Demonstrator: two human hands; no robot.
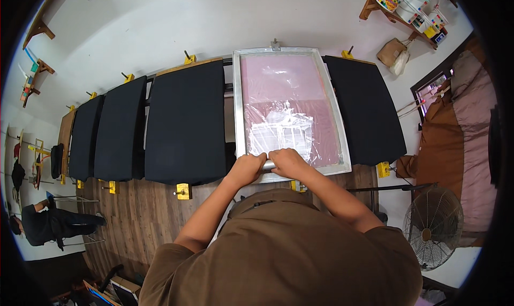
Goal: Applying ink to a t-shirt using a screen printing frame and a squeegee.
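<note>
In front of me a screen printing frame [239, 119] with silvery metal edges and pinkish mesh lies over one of the boards. Clear, glossy film and a whitish rectangular patch show on the mesh's nearer half. At the frame's near end, both of my hands are wrapped round a silvery squeegee handle [268, 166]. My left hand [248, 168] and my right hand [289, 163] are close together, closed on the bar from either side. The squeegee's blade is hidden below my hands.
Black cloth covers boards to the left [184, 124] and right [365, 111], with yellow clamps [183, 192] at their ends. A floor fan [433, 228] stands at lower right. Tubs [409, 9] fill a wall shelf. Another person [59, 222] is at far left.
</note>
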